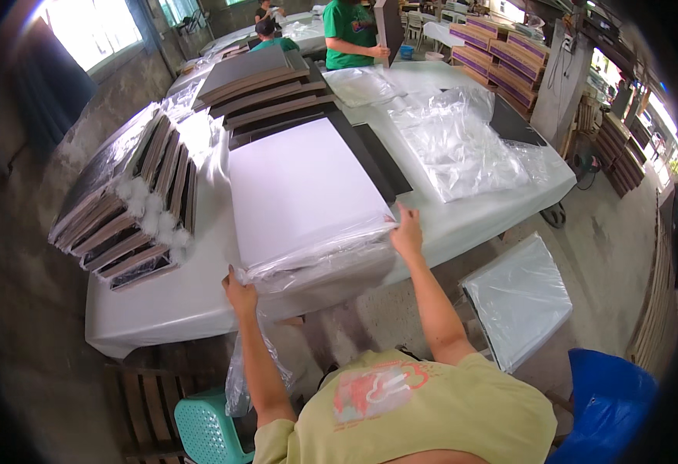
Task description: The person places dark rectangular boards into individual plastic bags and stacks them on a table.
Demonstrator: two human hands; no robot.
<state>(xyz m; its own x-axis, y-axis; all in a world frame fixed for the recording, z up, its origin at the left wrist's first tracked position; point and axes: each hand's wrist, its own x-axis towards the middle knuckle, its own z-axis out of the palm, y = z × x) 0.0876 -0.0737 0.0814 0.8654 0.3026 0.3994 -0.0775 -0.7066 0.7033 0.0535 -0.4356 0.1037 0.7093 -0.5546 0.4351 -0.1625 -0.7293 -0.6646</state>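
The left arm (267, 370) reaches forward from the lower edge, bare and nearly straight, slanting slightly outward, its wrist roughly in line with the forearm. At its end the left hand (240, 292) sits nearer the body, its back showing, thumb and fingers drawn together in a pinch, the fingertips pointing forward. The right arm (435, 309), also bare, slants inward as it goes out. The right hand (407, 232) reaches farther forward than the left one, its forefinger extended away from the body, its thumb turned inward, the other fingers curled and partly hidden. The hands are well apart
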